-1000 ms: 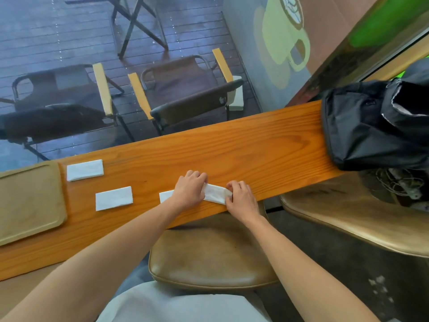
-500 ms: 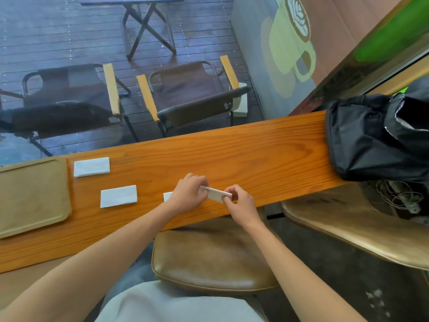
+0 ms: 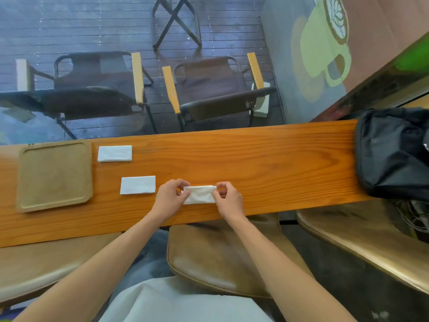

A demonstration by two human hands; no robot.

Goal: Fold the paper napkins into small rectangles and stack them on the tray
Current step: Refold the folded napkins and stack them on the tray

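Observation:
A white paper napkin (image 3: pixel 200 194), folded into a small rectangle, is held just over the wooden counter (image 3: pixel 267 163). My left hand (image 3: pixel 169 199) pinches its left end and my right hand (image 3: pixel 228 199) pinches its right end. Two more folded napkins lie flat to the left: one (image 3: pixel 138 185) close beside my left hand, another (image 3: pixel 115 153) further back. A brown square tray (image 3: pixel 54 175) sits at the counter's left end, with nothing on it.
A black bag (image 3: pixel 392 152) rests on the counter's right end. Tan stool seats (image 3: pixel 218 259) stand under the counter's near edge. Beyond the counter is a window onto a deck with folding chairs (image 3: pixel 216 89).
Both hands went from pressing the napkin flat to lifting it by its ends; it now shows as a shorter folded rectangle. The camera view shifted, so the tray shows fully.

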